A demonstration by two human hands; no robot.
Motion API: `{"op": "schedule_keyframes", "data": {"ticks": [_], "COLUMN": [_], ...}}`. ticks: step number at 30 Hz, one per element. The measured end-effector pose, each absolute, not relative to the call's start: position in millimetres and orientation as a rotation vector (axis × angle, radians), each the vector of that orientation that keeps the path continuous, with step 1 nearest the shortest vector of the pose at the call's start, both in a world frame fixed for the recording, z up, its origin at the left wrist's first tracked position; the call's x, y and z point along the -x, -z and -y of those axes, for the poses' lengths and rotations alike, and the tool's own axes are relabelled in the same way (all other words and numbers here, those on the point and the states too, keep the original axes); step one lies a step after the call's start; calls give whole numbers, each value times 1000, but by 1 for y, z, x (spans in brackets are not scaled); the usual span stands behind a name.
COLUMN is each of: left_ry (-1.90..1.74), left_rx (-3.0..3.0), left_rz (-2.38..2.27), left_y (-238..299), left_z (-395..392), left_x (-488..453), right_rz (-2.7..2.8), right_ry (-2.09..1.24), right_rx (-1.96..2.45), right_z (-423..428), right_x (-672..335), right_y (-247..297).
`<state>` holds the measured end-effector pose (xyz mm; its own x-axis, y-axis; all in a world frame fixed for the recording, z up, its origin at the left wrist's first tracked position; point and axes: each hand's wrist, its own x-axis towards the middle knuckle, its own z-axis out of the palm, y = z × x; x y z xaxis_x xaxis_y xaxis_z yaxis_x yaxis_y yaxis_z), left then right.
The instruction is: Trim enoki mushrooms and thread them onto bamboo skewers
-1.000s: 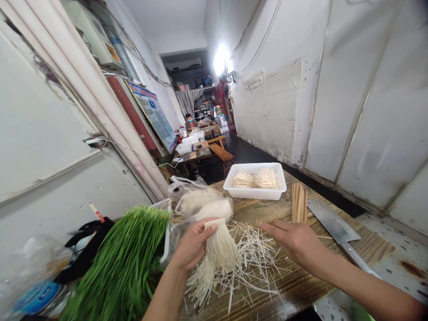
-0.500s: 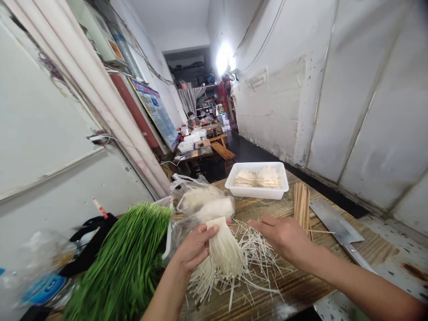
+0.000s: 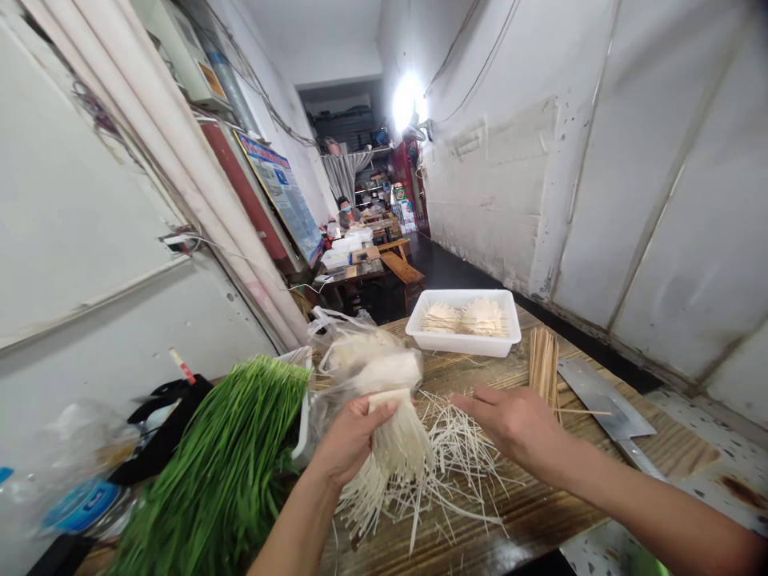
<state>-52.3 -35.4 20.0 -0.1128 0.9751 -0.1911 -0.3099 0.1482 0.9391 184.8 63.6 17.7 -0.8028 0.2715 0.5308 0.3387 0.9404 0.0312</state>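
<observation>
My left hand (image 3: 353,438) pinches a flat bunch of enoki mushrooms (image 3: 401,438) near its cut base, thumb on top; the strands fan down toward me. Beneath and beside it, loose enoki strands (image 3: 462,440) are strewn on the wooden table (image 3: 480,536). My right hand (image 3: 519,424) is closed, its fingertips pointing left at the bunch, a short gap away. A thin bamboo skewer (image 3: 591,412) shows behind that hand and seems held in it; the fingers hide its middle. Beyond the hands, a white plastic tray (image 3: 468,345) holds skewered enoki fans (image 3: 485,318).
A bundle of bamboo skewers (image 3: 543,364) and a cleaver (image 3: 606,398) lie to the right. Green chives (image 3: 222,464) are heaped at left, beside plastic bags (image 3: 366,360) of enoki. A person (image 3: 346,212) sits at a table farther back.
My left hand and the bunch have shifted slightly left, away from my right hand. The skewer's rear end reaches a little farther right. The camera view has moved slightly.
</observation>
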Motion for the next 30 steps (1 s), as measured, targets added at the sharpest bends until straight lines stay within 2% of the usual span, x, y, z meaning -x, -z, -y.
{"op": "schedule_keyframes", "data": {"ticks": [30], "left_ry": [-1292], "left_rx": [-784], "left_rz": [-1253], "left_y": [-28], "left_z": [35], "left_x": [40], "right_rz": [2642], "right_ry": [124], "right_rx": [442], "right_z": [-63], "right_x": [-190], "right_y": [-22]}}
